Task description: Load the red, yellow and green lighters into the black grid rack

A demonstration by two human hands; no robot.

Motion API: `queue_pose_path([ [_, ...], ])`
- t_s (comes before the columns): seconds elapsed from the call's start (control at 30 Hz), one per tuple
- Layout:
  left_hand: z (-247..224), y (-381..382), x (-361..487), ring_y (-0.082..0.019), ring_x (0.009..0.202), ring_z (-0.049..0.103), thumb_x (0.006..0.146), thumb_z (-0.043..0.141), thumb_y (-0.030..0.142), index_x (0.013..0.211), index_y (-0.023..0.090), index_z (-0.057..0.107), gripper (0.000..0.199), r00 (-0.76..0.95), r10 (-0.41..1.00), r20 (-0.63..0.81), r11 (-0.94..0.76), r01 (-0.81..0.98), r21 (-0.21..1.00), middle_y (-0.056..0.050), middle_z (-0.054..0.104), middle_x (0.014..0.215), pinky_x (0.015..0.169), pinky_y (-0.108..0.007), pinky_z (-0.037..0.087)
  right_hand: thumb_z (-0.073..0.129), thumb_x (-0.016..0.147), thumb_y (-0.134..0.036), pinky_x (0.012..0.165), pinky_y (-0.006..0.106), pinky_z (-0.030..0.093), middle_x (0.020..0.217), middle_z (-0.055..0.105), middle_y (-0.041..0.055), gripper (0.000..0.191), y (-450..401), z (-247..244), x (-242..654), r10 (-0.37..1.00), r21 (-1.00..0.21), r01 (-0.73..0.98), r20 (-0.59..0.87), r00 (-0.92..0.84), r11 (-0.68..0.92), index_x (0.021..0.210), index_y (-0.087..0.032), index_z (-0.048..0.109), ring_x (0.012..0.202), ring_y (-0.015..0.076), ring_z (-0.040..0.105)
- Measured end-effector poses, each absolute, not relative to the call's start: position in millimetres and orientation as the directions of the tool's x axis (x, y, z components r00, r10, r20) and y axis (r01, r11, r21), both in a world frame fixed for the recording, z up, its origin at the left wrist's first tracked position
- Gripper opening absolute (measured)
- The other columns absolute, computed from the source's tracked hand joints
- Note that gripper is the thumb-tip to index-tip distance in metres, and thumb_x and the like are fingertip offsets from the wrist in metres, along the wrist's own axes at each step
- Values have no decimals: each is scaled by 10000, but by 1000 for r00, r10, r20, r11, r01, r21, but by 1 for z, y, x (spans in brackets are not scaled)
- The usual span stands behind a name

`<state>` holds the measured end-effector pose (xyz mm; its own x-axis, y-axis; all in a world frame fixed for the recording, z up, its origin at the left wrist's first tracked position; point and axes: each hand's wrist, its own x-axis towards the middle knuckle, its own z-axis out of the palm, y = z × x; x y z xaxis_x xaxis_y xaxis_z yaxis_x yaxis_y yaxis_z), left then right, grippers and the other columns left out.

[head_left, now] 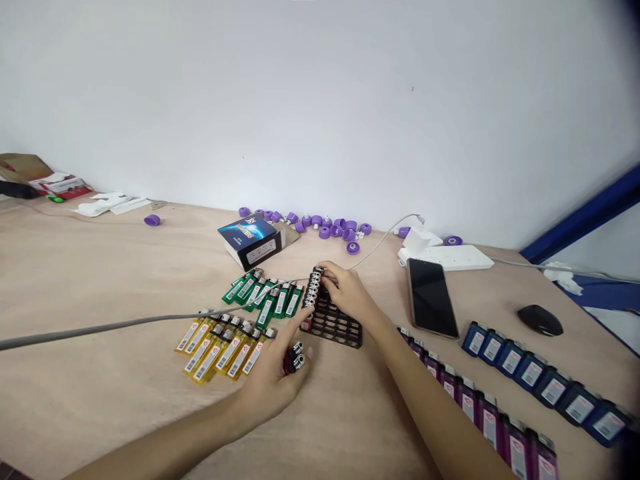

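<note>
While L hand [273, 380] clasps dk-red lighters [296, 361], R hand [353, 293] pinches silver-topped row [313, 287] in blk gridded tray [336, 325].

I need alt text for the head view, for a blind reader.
A person's left hand, holding loose lighters, and right hand are at a black compartment tray with a row of lighters along its left side. Green lighters and yellow ones lie left, purple ones and blue ones right.

Lighters [299, 361] half-hidden in left grip [274, 380]
</note>
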<state>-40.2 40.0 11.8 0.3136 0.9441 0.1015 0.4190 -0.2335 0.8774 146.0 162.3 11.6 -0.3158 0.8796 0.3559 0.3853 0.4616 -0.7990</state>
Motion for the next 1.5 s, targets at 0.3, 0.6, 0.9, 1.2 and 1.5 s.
queue_pose_path([
  [0.3, 13, 42, -41, -128, 540, 407, 914, 533, 230, 1483, 170, 385, 591, 307, 948, 81, -206, 399, 894, 52, 513, 671, 550, -243, 328, 482, 897, -122, 878, 364, 544, 978, 781, 61, 371, 153, 17, 146, 882, -751, 468, 435, -179, 465, 1233, -228, 600, 945, 243, 742],
  [0.6, 26, 24, -38, -91, 604, 413, 846, 719, 375, 951, 178, 522, 297, 495, 868, -39, 166, -216, 962, 30, 486, 755, 571, -220, 335, 536, 978, -386, 838, 387, 581, 966, 753, 78, 216, 31, 13, 138, 935, -922, 225, 342, 97, 314, 1149, -267, 595, 899, 252, 724],
  [0.9, 6, 5, -20, -134, 697, 598, 807, 784, 501, 834, 117, 680, 399, 727, 638, -254, 623, -294, 725, -43, 618, 742, 690, -269, 494, 606, 919, -522, 380, 237, 496, 760, 673, 6, 322, -9, 2, 139, 952, -986, -55, -138, -275, -159, 1027, -218, 613, 412, 115, 577],
  [1.2, 7, 5, -20, -254, 917, 726, 819, 781, 495, 1048, 126, 701, 442, 696, 645, -315, 601, -209, 771, -104, 740, 907, 852, -417, 568, 464, 986, -403, 761, 328, 557, 1041, 758, 80, 325, 1, 4, 149, 971, -971, 237, -23, -240, 35, 1136, -217, 684, 881, 228, 710],
  [1.5, 7, 3, -18, -244, 918, 729, 822, 792, 429, 1039, 129, 708, 380, 655, 682, -326, 581, -213, 786, -94, 747, 919, 828, -378, 582, 506, 975, -419, 767, 313, 563, 878, 732, 38, 277, 4, 7, 145, 976, -979, 203, -35, -215, 9, 1046, -231, 698, 828, 212, 710],
])
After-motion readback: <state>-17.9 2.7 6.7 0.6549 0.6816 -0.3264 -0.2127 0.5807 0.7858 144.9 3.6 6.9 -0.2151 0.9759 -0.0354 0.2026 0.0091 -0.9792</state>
